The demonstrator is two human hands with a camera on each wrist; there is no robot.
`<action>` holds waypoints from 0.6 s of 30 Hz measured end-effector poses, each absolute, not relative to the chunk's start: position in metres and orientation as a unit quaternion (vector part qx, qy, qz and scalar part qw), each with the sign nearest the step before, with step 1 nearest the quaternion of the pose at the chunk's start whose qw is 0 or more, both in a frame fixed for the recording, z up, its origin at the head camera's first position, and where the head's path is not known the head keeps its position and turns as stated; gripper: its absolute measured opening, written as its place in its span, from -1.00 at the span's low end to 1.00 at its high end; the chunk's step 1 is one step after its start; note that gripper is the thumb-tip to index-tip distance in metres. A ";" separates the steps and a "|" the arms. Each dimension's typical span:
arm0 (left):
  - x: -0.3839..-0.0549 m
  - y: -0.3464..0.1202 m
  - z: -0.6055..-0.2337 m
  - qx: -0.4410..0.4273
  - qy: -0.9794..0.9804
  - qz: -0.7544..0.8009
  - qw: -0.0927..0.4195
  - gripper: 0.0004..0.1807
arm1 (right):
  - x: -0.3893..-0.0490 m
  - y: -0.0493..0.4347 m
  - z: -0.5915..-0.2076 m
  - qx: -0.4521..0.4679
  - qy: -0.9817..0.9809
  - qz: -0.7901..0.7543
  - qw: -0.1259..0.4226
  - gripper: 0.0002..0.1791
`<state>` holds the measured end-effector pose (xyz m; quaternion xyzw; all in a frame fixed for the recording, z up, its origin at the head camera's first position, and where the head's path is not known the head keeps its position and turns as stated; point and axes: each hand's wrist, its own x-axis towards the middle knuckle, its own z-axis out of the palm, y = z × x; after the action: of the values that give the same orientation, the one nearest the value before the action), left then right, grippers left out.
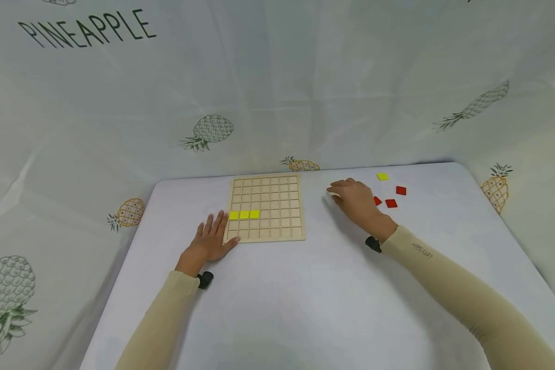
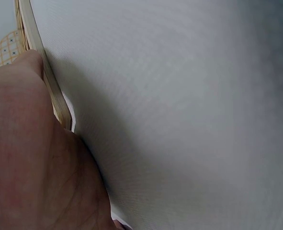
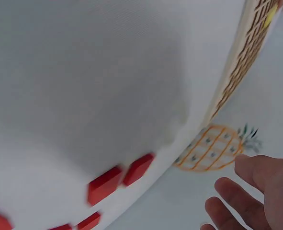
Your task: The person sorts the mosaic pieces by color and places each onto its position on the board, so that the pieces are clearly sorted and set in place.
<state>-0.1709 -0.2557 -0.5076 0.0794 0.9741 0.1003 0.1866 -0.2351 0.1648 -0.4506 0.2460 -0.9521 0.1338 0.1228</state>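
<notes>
A pale wooden grid board (image 1: 279, 205) lies on the table, with three yellow square tiles (image 1: 244, 215) side by side in one row from its left edge. Flat and spread, my left hand (image 1: 209, 242) rests at the board's lower left corner, fingertips along the left side and thumb at the near edge. To the right of the board, my right hand (image 1: 355, 200) hovers over the table with loosely bent fingers. The right wrist view shows its thumb and fingers (image 3: 249, 203) apart, with nothing visible between them.
Red square tiles (image 1: 391, 203) lie scattered beside my right hand, some partly hidden by it in the head view. Farther back is a loose yellow tile (image 1: 382, 177). A white cloth printed with pineapples (image 1: 213, 128) hangs behind the white table (image 1: 277, 298).
</notes>
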 end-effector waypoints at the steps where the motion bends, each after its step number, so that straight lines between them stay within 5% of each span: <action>1: -0.171 -0.256 -0.508 0.079 0.974 0.100 0.188 0.03 | -0.236 0.172 -0.451 0.241 -0.953 0.136 0.123 -0.64; 18: -0.171 -0.257 -0.507 0.077 0.973 0.104 0.192 0.03 | -0.253 0.257 -0.456 0.145 -0.982 0.102 0.059 -0.50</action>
<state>-0.1708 -0.2568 -0.5071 0.0773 0.9728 0.1045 0.1918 -0.2527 0.2575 -0.4556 0.1453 -0.9823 0.1022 0.0591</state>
